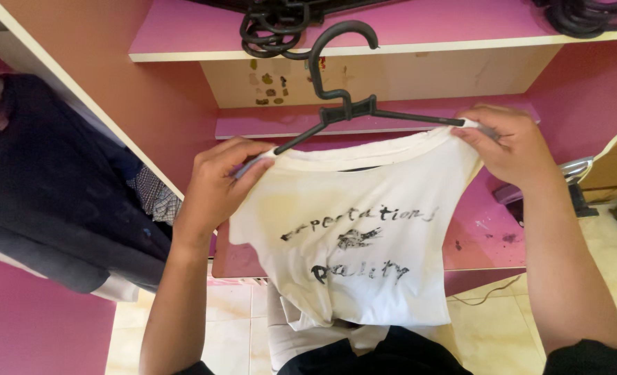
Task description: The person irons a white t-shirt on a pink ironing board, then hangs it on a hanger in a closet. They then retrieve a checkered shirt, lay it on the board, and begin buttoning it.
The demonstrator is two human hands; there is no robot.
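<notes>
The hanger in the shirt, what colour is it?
The hanger is black, seen best in the head view, against the pink desk.

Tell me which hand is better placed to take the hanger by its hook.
Probably the left hand. The hook of the black hanger rises left of centre, nearer to it. The right hand pinches the white shirt at the far shoulder.

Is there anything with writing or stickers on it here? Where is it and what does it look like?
White T-shirt: on a black hanger, held between left hand and right hand; black smudgy lettering and a small picture on the front.
Small stickers: on the beige panel under the pink shelf; tiny, dark and yellowish.
</notes>
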